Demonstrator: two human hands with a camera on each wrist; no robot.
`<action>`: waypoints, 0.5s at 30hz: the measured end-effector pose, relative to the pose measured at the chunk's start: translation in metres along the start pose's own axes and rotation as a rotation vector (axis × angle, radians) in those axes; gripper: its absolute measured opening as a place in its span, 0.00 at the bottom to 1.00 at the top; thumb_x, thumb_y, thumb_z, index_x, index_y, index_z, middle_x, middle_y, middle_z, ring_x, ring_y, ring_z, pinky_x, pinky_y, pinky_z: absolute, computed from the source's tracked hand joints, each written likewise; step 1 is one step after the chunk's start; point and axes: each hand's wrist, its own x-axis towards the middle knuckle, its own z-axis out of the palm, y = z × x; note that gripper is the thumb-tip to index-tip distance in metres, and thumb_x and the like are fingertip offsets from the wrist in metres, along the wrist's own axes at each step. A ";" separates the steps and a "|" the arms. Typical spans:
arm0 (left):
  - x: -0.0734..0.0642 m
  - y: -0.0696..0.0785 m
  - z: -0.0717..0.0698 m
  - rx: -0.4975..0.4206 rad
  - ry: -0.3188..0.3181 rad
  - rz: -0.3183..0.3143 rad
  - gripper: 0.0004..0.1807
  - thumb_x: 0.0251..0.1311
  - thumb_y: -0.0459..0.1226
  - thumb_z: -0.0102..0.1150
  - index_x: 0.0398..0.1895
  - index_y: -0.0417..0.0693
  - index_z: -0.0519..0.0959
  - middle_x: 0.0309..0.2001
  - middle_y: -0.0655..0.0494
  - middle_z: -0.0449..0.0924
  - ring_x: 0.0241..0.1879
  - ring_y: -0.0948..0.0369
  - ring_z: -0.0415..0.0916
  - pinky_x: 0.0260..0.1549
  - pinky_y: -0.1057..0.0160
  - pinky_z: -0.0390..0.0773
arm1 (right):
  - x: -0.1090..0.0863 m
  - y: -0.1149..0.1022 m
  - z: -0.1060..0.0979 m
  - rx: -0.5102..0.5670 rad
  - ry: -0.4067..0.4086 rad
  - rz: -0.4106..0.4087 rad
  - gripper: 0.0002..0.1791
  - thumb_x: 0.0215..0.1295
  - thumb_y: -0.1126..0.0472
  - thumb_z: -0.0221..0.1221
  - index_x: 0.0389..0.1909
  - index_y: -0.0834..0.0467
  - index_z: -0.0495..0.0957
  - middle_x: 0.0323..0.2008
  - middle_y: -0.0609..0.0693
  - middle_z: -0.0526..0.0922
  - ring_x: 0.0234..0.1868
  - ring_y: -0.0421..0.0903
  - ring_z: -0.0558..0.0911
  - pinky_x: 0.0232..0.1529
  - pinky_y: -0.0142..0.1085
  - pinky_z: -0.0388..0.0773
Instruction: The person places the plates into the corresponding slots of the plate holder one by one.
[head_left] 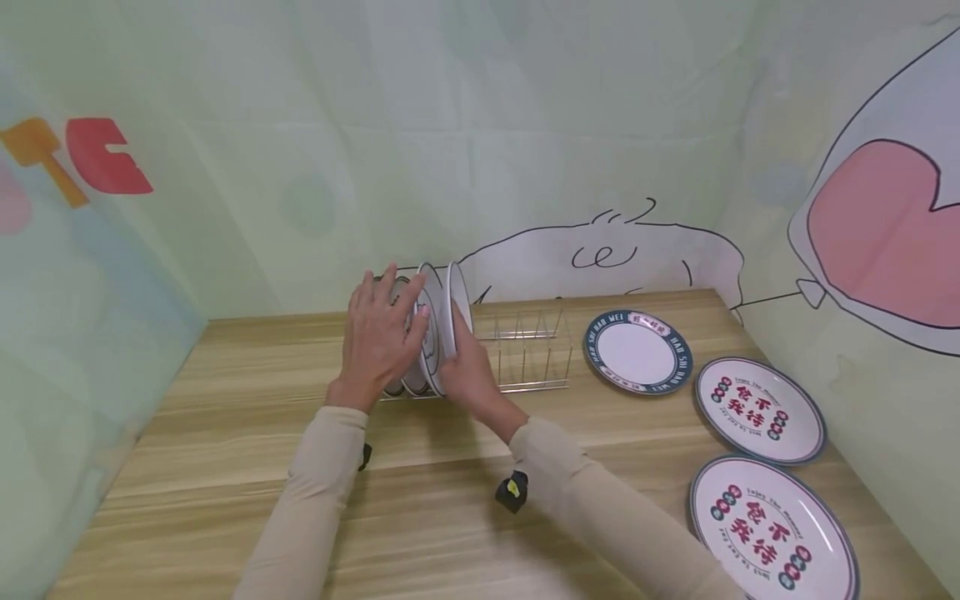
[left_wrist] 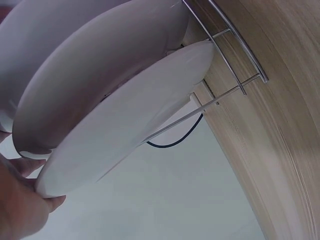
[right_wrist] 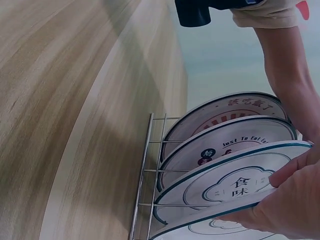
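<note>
In the head view, a wire dish rack (head_left: pixel 534 386) stands near the back of the table with several white plates upright in its left part. My right hand (head_left: pixel 472 375) grips the rightmost standing plate (head_left: pixel 449 312), thumb on its right face; its teal rim shows in the right wrist view. My left hand (head_left: pixel 381 337) rests over the tops of the plates to the left, fingers extended. In the right wrist view, a plate with dark characters (right_wrist: pixel 225 187) stands beside the gripped one. The left wrist view shows plate undersides (left_wrist: pixel 135 110) and my left fingers at their rims.
To the right of the rack lies a plate with a wide blue rim (head_left: pixel 637 353). Farther right and nearer lie two plates with red characters (head_left: pixel 761 410), (head_left: pixel 772 533). A printed curtain (head_left: pixel 420 125) hangs behind and beside the wooden table (head_left: pixel 225 467).
</note>
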 end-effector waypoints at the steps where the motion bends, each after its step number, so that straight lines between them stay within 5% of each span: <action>1: 0.000 0.000 0.000 0.000 -0.003 -0.001 0.28 0.72 0.51 0.40 0.73 0.56 0.67 0.74 0.34 0.61 0.74 0.30 0.52 0.72 0.34 0.53 | 0.000 0.000 0.001 -0.005 -0.001 -0.006 0.54 0.55 0.82 0.46 0.81 0.44 0.43 0.72 0.63 0.67 0.64 0.63 0.76 0.55 0.54 0.81; 15: 0.000 0.000 0.001 0.006 0.001 -0.002 0.29 0.72 0.51 0.40 0.73 0.56 0.66 0.74 0.34 0.61 0.73 0.30 0.52 0.72 0.34 0.53 | 0.001 0.004 0.003 -0.072 -0.021 -0.026 0.54 0.58 0.82 0.48 0.81 0.45 0.40 0.73 0.63 0.64 0.65 0.63 0.75 0.58 0.53 0.79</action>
